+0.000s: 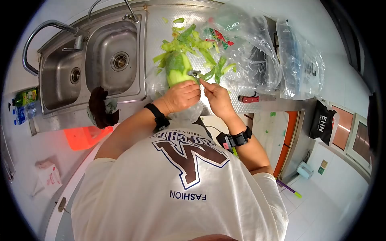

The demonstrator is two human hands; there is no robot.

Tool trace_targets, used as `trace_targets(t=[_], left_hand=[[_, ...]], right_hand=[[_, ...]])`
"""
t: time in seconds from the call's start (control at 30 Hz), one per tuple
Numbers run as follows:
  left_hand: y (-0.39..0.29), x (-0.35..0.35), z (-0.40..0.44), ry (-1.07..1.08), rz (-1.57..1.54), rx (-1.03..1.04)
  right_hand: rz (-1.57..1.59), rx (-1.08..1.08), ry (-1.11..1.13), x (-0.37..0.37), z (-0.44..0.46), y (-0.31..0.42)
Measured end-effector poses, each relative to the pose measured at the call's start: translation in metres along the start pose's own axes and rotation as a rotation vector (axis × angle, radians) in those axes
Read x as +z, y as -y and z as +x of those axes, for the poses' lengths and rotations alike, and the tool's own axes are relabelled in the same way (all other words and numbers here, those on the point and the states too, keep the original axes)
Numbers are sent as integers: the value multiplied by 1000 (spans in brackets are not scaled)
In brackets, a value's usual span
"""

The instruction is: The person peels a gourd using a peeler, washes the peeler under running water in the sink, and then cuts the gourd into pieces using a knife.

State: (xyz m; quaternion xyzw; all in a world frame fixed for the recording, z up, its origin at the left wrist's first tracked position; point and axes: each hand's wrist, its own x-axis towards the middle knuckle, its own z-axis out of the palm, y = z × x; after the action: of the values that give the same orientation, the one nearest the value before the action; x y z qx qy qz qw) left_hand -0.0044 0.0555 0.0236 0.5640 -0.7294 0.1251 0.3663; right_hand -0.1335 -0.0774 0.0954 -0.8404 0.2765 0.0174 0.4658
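Note:
My left hand (183,96) is closed round the near end of a large green vegetable (175,66), part of whose skin is peeled to pale green. Just to its right, my right hand (217,96) grips a small peeler (194,73), its metal head against the vegetable's right side. A strip of peel hangs beside the peeler. Green peelings (197,42) lie scattered behind and to the right of the vegetable on the steel counter (155,30). Clear plastic lies under and around the near end of the vegetable.
A double sink (138,68) with a curved tap (52,23) is at the left. Clear plastic bags (253,52) cover the right of the counter, near a red-handled tool (249,99). A dark cloth (102,108) hangs at the front edge, above a red bin (82,138).

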Motion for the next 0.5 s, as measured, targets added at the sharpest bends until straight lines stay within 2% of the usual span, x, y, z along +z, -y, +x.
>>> trace_targets(t=[0.07, 0.17, 0.23, 0.27, 0.3, 0.37, 0.43, 0.5], left_hand=[[0, -1, -1, -3, -12, 5], [0, 1, -1, 0, -26, -4], [2, 1, 0, -39, -13, -6], [3, 2, 2, -37, -10, -1], [3, 2, 5, -5, -29, -13], [4, 3, 7, 21, -43, -26], [3, 5, 5, 16, -38, -18], [2, 3, 6, -6, -29, -18]], right_hand=[[-67, 2, 9, 3, 7, 1], [-38, -88, -101, 14, 31, -2], [95, 96, -67, 18, 55, -1], [282, 165, -70, 23, 66, -9], [283, 163, -73, 26, 66, -12], [490, 237, -94, 29, 67, -17], [476, 246, -71, 20, 56, -14], [355, 161, -8, 10, 47, -17]])
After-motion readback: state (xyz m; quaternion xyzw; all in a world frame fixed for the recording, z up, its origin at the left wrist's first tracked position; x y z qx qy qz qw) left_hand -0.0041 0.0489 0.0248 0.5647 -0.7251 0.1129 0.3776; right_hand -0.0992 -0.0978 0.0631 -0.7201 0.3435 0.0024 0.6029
